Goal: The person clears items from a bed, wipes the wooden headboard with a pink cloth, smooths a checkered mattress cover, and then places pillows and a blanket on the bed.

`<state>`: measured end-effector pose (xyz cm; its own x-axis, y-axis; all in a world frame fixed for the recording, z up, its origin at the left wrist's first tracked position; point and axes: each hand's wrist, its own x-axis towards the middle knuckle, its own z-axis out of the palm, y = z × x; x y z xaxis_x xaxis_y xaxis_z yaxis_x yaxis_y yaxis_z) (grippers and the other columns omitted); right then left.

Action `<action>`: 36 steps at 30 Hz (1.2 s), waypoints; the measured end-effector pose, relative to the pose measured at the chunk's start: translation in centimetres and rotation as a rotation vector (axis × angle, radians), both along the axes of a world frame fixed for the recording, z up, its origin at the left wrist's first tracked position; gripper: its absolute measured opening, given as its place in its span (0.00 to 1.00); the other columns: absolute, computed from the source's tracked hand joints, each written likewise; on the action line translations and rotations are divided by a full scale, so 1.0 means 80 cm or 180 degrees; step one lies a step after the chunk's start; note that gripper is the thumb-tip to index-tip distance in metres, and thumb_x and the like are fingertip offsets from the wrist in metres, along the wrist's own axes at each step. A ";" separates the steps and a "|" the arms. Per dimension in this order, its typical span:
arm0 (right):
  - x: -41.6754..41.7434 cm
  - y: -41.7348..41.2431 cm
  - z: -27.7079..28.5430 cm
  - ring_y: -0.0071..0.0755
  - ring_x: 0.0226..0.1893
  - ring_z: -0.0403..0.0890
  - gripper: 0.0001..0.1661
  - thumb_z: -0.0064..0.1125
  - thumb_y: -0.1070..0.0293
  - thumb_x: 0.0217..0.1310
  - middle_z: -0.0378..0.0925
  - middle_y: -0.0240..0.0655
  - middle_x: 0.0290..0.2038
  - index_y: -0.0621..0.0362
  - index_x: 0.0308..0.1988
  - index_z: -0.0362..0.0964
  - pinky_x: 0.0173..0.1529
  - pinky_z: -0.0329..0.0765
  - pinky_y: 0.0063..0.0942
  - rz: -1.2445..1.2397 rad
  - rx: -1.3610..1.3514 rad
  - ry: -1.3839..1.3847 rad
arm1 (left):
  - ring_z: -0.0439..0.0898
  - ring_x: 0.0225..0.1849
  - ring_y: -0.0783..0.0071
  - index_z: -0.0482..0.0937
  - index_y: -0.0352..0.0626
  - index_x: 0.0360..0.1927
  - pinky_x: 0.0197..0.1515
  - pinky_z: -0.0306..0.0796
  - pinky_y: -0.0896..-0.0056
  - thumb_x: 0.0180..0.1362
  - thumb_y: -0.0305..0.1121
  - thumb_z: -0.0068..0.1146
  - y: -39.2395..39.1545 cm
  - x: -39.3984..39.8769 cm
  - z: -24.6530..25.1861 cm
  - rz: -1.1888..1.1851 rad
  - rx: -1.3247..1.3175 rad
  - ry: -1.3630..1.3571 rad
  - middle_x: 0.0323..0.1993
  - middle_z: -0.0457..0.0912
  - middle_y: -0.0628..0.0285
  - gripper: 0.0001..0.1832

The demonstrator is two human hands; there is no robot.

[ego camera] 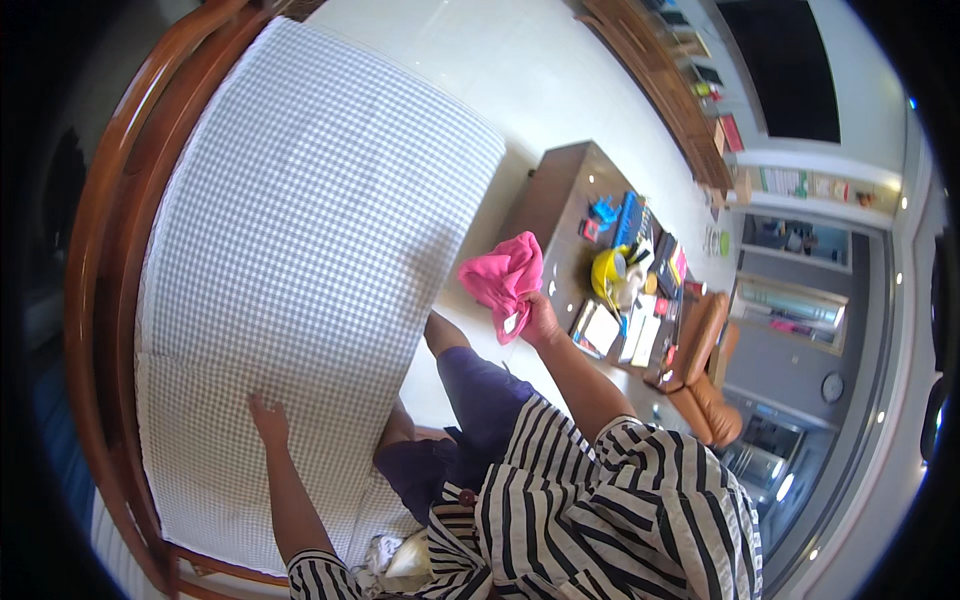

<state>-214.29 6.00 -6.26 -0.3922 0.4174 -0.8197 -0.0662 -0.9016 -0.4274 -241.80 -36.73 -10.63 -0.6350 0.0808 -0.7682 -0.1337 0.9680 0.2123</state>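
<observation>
My right hand (pixel 541 321) is closed around a bunched pink cloth (pixel 504 276), possibly a garment, with a small white tag on it. The cloth hangs in the air between the seat and the coffee table. Spread over a long wooden seat is a grey-and-white checked cover (pixel 315 217) with a pale lace-like edge. My left hand (pixel 268 420) is over the lower part of this cover, fingers apart and holding nothing; whether it touches the fabric I cannot tell.
A dark coffee table (pixel 559 187) stands to the right, bearing a yellow container (pixel 604 274), a blue rack (pixel 628 219), papers and other items. The seat's curved wooden frame (pixel 82 300) runs along the left. Crumpled white fabric (pixel 384 553) lies beside my body. Beyond the table is a brown leather seat (pixel 699 337).
</observation>
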 end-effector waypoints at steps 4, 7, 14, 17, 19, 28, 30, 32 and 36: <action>0.094 -0.018 -0.024 0.34 0.28 0.72 0.12 0.44 0.72 0.41 0.70 0.36 0.25 0.61 0.32 0.64 0.37 0.72 0.34 -0.0866 0.0082 -0.0327 | 0.63 0.55 0.57 0.60 0.36 0.55 0.55 0.58 0.65 0.57 0.34 0.40 -0.010 0.010 0.001 0.0373 0.0512 -0.0672 0.56 0.61 0.49 0.23; 0.135 -0.019 -0.045 0.34 0.28 0.72 0.10 0.44 0.72 0.44 0.70 0.35 0.25 0.60 0.32 0.63 0.36 0.72 0.32 -0.1220 0.0264 -0.0688 | 0.67 0.51 0.61 0.63 0.36 0.53 0.51 0.62 0.67 0.57 0.35 0.41 -0.039 0.018 -0.011 0.0937 0.0628 -0.0667 0.51 0.67 0.50 0.22; 0.212 0.026 -0.082 0.34 0.29 0.73 0.12 0.41 0.72 0.43 0.72 0.35 0.28 0.60 0.32 0.65 0.35 0.72 0.33 -0.1474 0.0446 -0.0655 | 0.73 0.39 0.70 0.65 0.36 0.51 0.40 0.67 0.74 0.56 0.35 0.43 -0.040 0.032 -0.035 0.1444 0.0427 -0.0689 0.41 0.73 0.56 0.20; 0.203 0.035 -0.080 0.31 0.27 0.70 0.08 0.43 0.68 0.47 0.68 0.33 0.26 0.55 0.31 0.64 0.32 0.70 0.30 -0.1608 0.0403 -0.1447 | 0.73 0.39 0.72 0.65 0.36 0.50 0.37 0.67 0.76 0.55 0.35 0.44 0.008 0.051 -0.009 0.1447 0.0291 -0.0700 0.41 0.73 0.57 0.20; 0.278 0.054 -0.100 0.29 0.24 0.68 0.06 0.44 0.66 0.49 0.65 0.31 0.23 0.52 0.31 0.64 0.28 0.67 0.28 -0.1717 0.0335 -0.2770 | 0.73 0.39 0.72 0.65 0.36 0.50 0.36 0.67 0.76 0.55 0.34 0.45 0.043 0.071 -0.019 0.1375 0.0455 -0.0910 0.41 0.73 0.57 0.20; 0.206 -0.026 -0.100 0.31 0.27 0.74 0.07 0.49 0.67 0.49 0.70 0.33 0.25 0.55 0.32 0.67 0.34 0.72 0.32 -0.0597 -0.0240 -0.3116 | 0.74 0.38 0.73 0.67 0.39 0.49 0.36 0.67 0.75 0.55 0.34 0.42 0.057 0.101 0.008 0.1653 0.0038 -0.0843 0.40 0.74 0.59 0.18; 0.170 -0.027 -0.092 0.30 0.24 0.73 0.06 0.49 0.68 0.50 0.69 0.32 0.22 0.56 0.31 0.68 0.31 0.71 0.28 -0.0123 -0.0177 -0.2807 | 0.74 0.37 0.73 0.67 0.39 0.49 0.36 0.67 0.74 0.56 0.34 0.42 0.050 0.107 0.008 0.1829 0.0127 -0.0874 0.40 0.74 0.58 0.18; 0.155 -0.018 -0.100 0.23 0.14 0.66 0.07 0.50 0.66 0.51 0.62 0.29 0.14 0.58 0.29 0.68 0.17 0.62 0.20 0.0210 -0.0039 -0.2417 | 0.74 0.37 0.72 0.67 0.39 0.49 0.36 0.68 0.73 0.55 0.34 0.42 0.044 0.118 -0.003 0.1926 0.0321 -0.0909 0.40 0.74 0.58 0.18; 0.095 0.008 -0.105 0.24 0.12 0.62 0.15 0.47 0.58 0.54 0.60 0.28 0.12 0.60 0.27 0.69 0.15 0.58 0.22 0.1401 0.0378 -0.2032 | 0.75 0.30 0.73 0.70 0.38 0.43 0.31 0.68 0.72 0.55 0.33 0.42 0.029 0.137 -0.006 0.2218 0.0395 -0.0707 0.32 0.76 0.58 0.14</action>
<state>-206.73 6.61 -14.69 -0.0097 0.4318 -0.9019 0.5776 -0.7338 -0.3576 -230.84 -34.42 -11.13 -0.4016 -0.1896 -0.8960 -0.7607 0.6138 0.2111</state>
